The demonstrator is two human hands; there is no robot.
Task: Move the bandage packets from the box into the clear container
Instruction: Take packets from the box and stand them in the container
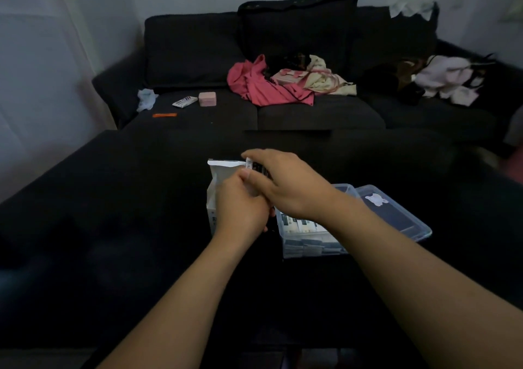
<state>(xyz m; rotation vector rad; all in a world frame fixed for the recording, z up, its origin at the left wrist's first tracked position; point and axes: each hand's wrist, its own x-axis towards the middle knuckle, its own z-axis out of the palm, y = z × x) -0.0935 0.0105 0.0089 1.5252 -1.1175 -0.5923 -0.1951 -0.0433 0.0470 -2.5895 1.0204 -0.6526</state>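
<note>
Your left hand (240, 210) grips the box (219, 179); your right hand (285, 182) pinches a packet (256, 167) above it. Packets fill the container (311, 235).

You are sitting in a home living room. A dark fabric sofa (283, 108) is filling the upper half of the frame, with a black cushion (297, 23) leaning on its back. Pink clothing (263, 85) and pale garments (447, 80) are lying heaped on the seats, and plain white walls (56, 43) are closing in the corner.

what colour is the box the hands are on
White box, seen best in the head view.
</note>
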